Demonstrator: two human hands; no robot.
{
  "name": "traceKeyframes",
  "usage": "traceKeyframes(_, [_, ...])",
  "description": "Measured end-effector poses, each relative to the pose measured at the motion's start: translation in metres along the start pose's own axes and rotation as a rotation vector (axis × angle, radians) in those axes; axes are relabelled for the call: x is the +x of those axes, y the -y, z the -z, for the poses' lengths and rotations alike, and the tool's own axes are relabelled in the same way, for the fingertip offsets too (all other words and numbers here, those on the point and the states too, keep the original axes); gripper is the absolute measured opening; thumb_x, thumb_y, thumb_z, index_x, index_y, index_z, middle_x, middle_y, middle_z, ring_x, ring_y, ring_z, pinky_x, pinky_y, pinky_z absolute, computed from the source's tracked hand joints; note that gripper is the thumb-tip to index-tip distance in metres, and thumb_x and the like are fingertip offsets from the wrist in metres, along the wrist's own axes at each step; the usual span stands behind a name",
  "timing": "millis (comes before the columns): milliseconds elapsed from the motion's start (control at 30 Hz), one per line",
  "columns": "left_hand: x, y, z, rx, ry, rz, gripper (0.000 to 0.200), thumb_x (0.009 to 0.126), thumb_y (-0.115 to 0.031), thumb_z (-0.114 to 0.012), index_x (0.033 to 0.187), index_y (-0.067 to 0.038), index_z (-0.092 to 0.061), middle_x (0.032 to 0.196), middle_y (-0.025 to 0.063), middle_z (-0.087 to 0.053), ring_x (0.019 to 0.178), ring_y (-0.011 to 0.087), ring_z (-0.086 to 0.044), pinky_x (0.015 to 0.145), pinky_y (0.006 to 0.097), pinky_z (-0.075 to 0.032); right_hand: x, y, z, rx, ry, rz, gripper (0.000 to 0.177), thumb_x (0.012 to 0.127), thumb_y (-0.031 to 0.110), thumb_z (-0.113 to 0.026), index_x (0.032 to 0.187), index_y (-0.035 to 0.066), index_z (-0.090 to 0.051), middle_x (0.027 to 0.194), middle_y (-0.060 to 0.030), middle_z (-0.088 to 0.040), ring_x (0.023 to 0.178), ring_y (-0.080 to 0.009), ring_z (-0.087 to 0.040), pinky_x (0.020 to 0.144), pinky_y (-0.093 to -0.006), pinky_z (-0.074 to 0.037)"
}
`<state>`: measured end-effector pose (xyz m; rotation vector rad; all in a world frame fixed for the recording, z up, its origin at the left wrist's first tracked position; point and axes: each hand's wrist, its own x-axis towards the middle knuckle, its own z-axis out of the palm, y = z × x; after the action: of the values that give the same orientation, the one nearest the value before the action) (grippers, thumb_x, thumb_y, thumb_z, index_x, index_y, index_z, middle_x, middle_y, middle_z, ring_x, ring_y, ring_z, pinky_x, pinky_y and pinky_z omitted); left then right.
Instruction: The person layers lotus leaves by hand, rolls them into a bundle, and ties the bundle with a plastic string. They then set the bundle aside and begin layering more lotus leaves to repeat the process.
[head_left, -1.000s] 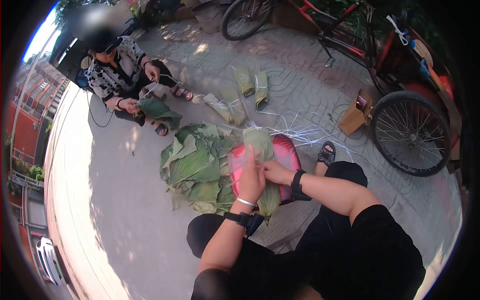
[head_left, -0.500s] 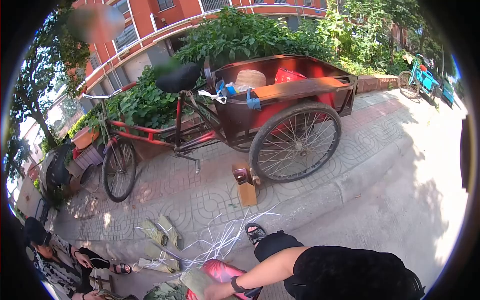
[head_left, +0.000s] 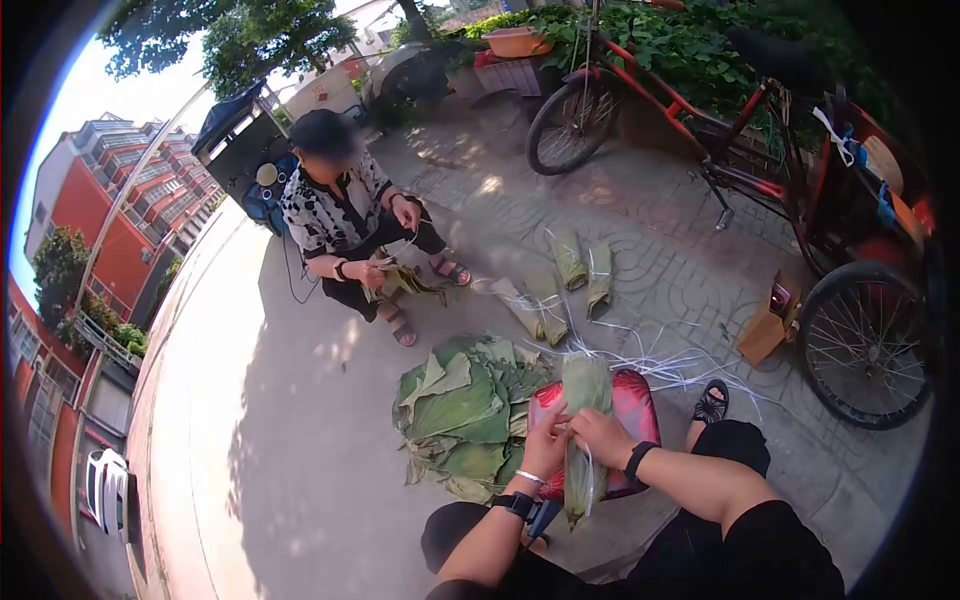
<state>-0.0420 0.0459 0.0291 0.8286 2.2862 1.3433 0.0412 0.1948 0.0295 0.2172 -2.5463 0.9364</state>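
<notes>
A long bundle of folded green leaves [head_left: 586,382] lies across a red, shiny cushion-like pack [head_left: 632,395] in front of me. My left hand [head_left: 545,442] is closed at the bundle's near left side, fingertips pinched at its middle. From the right, my right hand [head_left: 604,438] is closed over the same spot, its fingers meeting the left ones. A white strip [head_left: 590,470] runs along the bundle below my hands; the pinched part is mostly hidden by my fingers. Large loose leaves [head_left: 460,405] are piled just left of the pack.
Several tied leaf bundles [head_left: 568,260] and loose white strips [head_left: 660,365] lie beyond. A seated person [head_left: 335,210] holds leaves [head_left: 412,283]. A cardboard box [head_left: 768,325] stands by the red cargo tricycle [head_left: 690,125] at right.
My view has swung left, bringing the seated person and leaf pile fully into sight. Both my hands now meet on the bundle; earlier only one arm was visible, reaching to it.
</notes>
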Motion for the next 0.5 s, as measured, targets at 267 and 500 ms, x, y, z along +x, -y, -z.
traceKeyframes(267, [-0.006,0.013,-0.002,-0.039,0.068,0.011,0.053,0.083,0.006,-0.060,0.134,-0.006,-0.053,0.101,0.0139,-0.070,0.092,0.0256,-0.068,0.079,0.0337,-0.053,-0.012,0.005,-0.003,0.034,-0.005,-0.093,0.019,0.081,0.008,-0.069,0.093,0.007,-0.054,0.091,-0.0129,-0.056,0.080,-0.0359,-0.061,0.066,-0.0420,-0.051])
traceKeyframes(500, [-0.003,0.015,-0.007,0.368,-0.091,-0.365,0.043,0.081,-0.002,-0.053,0.123,0.000,-0.056,0.102,0.0223,-0.065,0.096,0.0419,-0.059,0.085,0.0487,-0.047,-0.012,-0.007,-0.003,0.201,0.013,-0.091,0.012,0.082,0.007,-0.068,0.093,0.004,-0.063,0.089,-0.0147,-0.063,0.083,-0.0357,-0.064,0.070,-0.0402,-0.051])
